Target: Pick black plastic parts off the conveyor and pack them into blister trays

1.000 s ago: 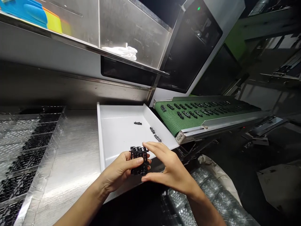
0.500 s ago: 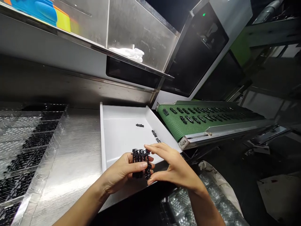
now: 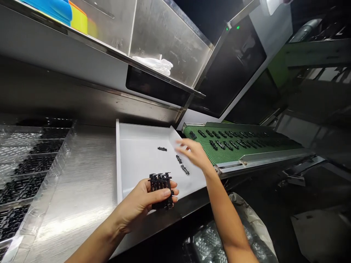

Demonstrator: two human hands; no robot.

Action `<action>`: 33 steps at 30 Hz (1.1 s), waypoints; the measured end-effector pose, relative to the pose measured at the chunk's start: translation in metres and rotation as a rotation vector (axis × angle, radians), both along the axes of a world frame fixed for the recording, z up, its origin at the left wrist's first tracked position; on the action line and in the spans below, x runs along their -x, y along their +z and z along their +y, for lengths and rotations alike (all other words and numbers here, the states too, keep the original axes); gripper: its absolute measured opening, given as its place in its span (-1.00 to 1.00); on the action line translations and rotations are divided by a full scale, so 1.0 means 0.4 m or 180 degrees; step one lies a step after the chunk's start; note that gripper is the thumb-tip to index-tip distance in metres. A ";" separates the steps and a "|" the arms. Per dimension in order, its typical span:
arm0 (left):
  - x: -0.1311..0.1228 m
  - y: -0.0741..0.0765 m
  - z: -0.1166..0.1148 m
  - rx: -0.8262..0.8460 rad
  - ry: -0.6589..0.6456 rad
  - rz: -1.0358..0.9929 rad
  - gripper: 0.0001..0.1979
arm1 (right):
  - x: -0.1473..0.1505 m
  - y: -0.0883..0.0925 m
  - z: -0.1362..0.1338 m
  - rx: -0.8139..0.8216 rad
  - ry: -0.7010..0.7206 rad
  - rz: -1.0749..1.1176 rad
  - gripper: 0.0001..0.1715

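Observation:
My left hand (image 3: 149,199) is wrapped round a bundle of slim black plastic parts (image 3: 160,186), thumb across the front, above the near edge of the white tray (image 3: 137,160). My right hand (image 3: 193,151) is over the tray's right side, its fingers stretched out, apart and slightly blurred, with nothing seen in them. Below it two black parts (image 3: 185,169) lie end to end on the tray floor. Another single black part (image 3: 162,148) lies farther back, left of my right fingertips.
A green conveyor belt (image 3: 216,155) at the right carries two rows of black parts. Clear plastic trays (image 3: 59,153) filled with black parts stand at the left on the steel bench (image 3: 85,175). White gloves (image 3: 156,65) lie on the shelf above. A bag of clear plastic (image 3: 211,237) sits below.
My right hand has left the bundle and moved up and away, over the tray's right side. My left hand keeps its hold on the black parts, nearly in place.

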State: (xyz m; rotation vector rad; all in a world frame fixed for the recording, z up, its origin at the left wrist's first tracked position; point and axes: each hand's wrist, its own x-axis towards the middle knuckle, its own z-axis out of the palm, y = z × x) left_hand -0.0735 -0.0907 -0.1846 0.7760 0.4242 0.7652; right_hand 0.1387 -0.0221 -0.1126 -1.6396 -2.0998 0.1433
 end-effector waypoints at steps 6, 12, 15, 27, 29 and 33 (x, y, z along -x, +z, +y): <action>0.025 -0.003 -0.013 0.0035 0.0324 -0.0107 -0.66 | -0.081 0.011 0.242 -0.0473 -0.1231 0.0287 -0.73; 0.053 -0.023 -0.021 -0.0173 0.1062 0.0119 -0.65 | -0.014 -0.026 0.104 -0.0612 -0.0870 0.1081 -0.61; 0.041 -0.021 -0.026 -0.0313 0.1155 0.0292 -0.66 | 0.067 -0.087 -0.084 -0.0471 -0.0025 0.2028 -0.62; 0.008 -0.016 -0.063 -0.0813 0.0572 0.0542 -0.75 | 0.077 -0.155 -0.354 -0.1208 0.0826 0.0711 -0.54; 0.008 -0.013 -0.067 -0.0833 0.0452 0.0548 -0.78 | 0.058 -0.147 -0.363 -0.1121 0.1066 0.0339 -0.46; 0.003 -0.006 -0.076 -0.0997 0.0227 0.0615 -0.81 | 0.035 -0.135 -0.378 -0.0972 0.1301 0.0242 -0.61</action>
